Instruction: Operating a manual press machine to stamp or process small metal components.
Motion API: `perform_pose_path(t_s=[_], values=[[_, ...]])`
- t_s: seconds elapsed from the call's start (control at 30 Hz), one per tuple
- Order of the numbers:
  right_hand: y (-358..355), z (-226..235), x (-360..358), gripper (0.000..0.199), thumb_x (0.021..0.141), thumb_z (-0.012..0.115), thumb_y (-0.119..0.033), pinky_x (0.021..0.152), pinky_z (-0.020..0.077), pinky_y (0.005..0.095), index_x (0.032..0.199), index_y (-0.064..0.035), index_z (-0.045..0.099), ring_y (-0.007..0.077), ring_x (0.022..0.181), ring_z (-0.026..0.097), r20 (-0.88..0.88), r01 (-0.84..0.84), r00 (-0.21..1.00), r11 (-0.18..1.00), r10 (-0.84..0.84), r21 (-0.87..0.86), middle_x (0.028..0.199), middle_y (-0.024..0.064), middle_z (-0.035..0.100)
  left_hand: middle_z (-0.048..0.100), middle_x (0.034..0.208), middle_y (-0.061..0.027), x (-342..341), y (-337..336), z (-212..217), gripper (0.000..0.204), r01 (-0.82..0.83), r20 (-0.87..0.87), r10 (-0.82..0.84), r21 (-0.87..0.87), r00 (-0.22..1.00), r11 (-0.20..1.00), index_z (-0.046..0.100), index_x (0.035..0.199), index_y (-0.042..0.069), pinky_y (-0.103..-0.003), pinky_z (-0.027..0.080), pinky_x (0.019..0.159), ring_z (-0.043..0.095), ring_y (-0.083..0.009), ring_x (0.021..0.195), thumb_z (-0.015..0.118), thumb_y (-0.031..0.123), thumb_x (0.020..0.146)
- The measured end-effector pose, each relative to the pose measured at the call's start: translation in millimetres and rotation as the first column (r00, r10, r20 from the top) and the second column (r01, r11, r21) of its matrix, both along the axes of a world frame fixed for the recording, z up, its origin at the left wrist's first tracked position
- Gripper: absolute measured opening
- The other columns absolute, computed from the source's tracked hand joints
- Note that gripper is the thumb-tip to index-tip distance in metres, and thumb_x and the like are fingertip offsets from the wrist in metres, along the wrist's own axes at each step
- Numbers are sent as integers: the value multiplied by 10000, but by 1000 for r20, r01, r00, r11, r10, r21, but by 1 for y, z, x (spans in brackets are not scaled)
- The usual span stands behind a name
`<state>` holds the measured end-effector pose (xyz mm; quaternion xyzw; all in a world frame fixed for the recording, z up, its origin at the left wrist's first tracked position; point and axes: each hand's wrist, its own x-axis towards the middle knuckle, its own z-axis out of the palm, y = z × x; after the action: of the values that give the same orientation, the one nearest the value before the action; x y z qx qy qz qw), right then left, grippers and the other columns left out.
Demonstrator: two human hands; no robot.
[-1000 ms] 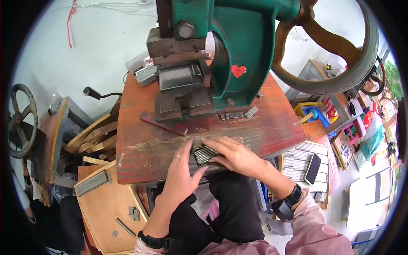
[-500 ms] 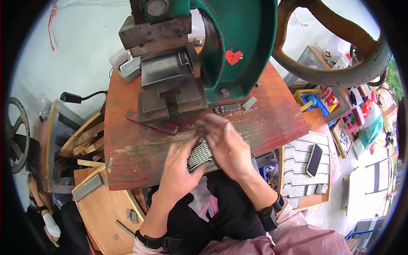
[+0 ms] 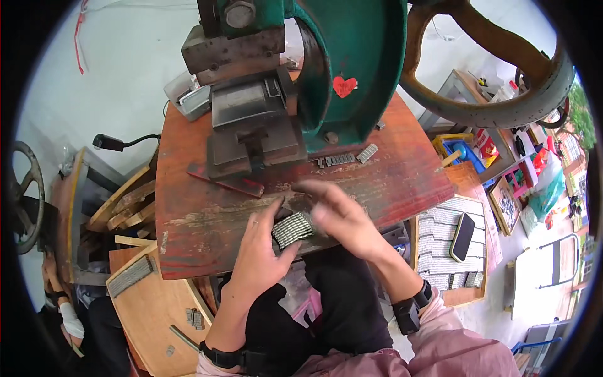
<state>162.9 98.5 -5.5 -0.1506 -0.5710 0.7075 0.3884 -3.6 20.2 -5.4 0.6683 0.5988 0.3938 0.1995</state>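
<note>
Stack of metal strips [image 3: 292, 230] is pinched in the left hand [image 3: 259, 256], centre frame; right hand [image 3: 339, 217] is blurred, grip can't be told. Strips could get spilled off the red bench [image 3: 188, 220] edge if bumped.

A worn red wooden table [image 3: 389, 182] carries a green press [image 3: 301, 81] and metal strips [image 3: 342, 159].

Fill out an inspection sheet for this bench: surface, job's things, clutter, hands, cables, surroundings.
Surface: worn red wooden bench, paint scraped at the front.
Job's things: stack of small grey metal strips at the bench's front edge.
Clutter: loose strips by the green press; red bar.
Hands: left hand grips the stack; right hand over it, blurred.
Cables: black cable at the left.
Surroundings: phone on a tray of strips; large handwheel.
</note>
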Motion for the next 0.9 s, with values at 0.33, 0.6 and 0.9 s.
perform_pose_path(t_s=[0.33, 0.6, 0.9], values=[[8, 14, 6, 530, 674, 705, -235, 808, 385, 436, 1123, 1, 553, 305, 967, 503, 513, -297, 748, 479, -421, 826, 957, 150, 540, 342, 1376, -209, 9, 9, -5, 992, 28, 368, -48, 59, 928, 998, 137, 1435, 86, -363, 420, 922, 489, -261, 1087, 659, -29, 600], [-34, 9, 59, 516, 620, 720, -269, 843, 374, 401, 1024, 20, 581, 298, 903, 540, 482, -22, 677, 639, -557, 769, 917, 147, 553, 348, 1401, -153, 7, 1, -8, 879, 97, 345, -123, 93, 931, 991, 200, 1433, 59, -363, 342, 977, 445, -260, 1146, 692, 114, 708], [-145, -27, 259, 504, 663, 686, -238, 850, 472, 363, 1073, 42, 600, 307, 951, 597, 694, 622, 204, 639, -690, 452, 1005, 201, 612, 452, 1317, -129, -16, -3, -23, 543, 70, 281, -73, 21, 957, 997, 366, 1352, 2, -341, 317, 1020, 449, -230, 1179, 574, 68, 855]])
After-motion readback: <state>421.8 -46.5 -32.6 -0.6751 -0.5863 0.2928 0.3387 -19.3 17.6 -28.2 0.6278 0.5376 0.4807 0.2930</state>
